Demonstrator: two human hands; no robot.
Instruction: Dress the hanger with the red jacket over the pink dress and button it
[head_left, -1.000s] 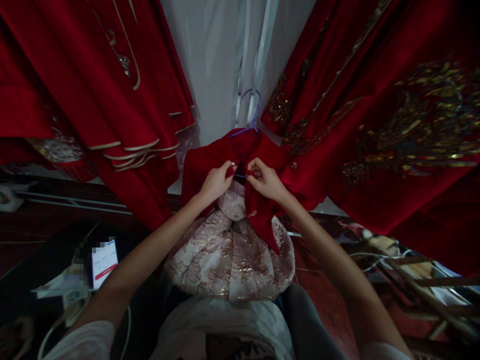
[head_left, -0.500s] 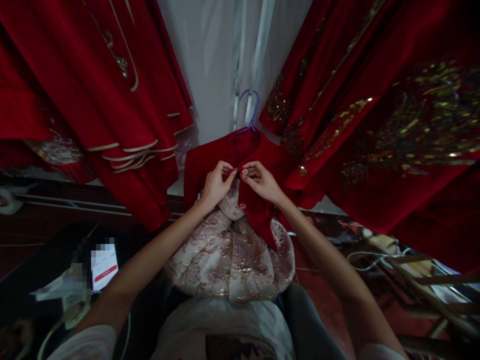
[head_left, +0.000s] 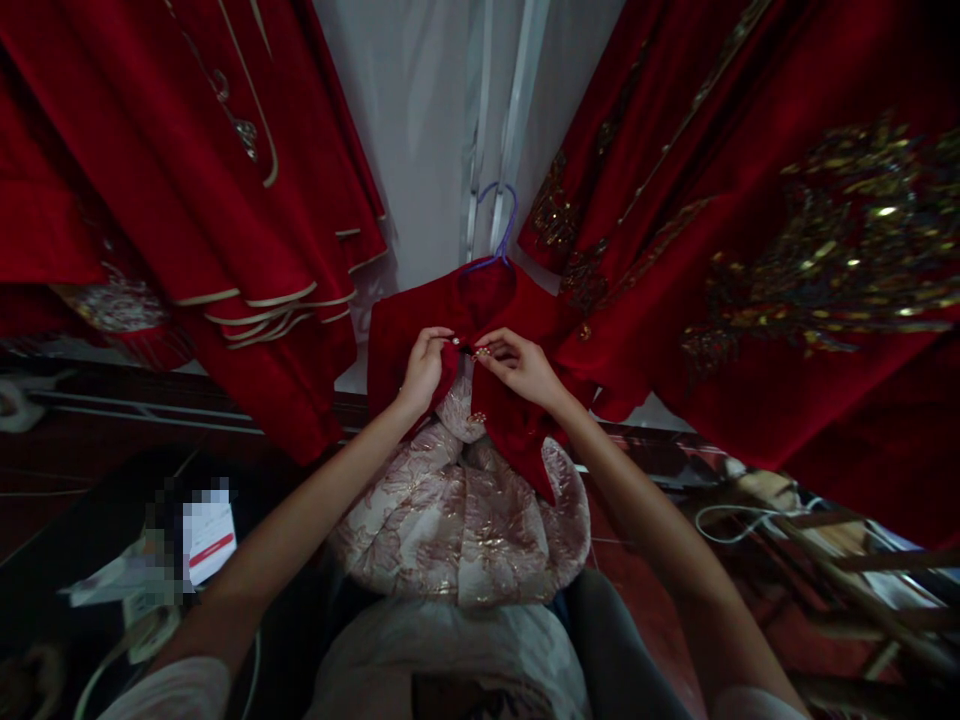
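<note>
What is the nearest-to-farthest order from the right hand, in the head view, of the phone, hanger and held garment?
1. Held garment: touching the right hand.
2. Hanger: above, at the garment's neck.
3. Phone: far off, lower left.

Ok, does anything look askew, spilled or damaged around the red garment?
Nothing looks spilled or damaged, as far as the dim picture shows. Only the red garment seems slightly askew: its front is parted over the patterned fabric, and one pointed corner hangs down at the right.
</note>
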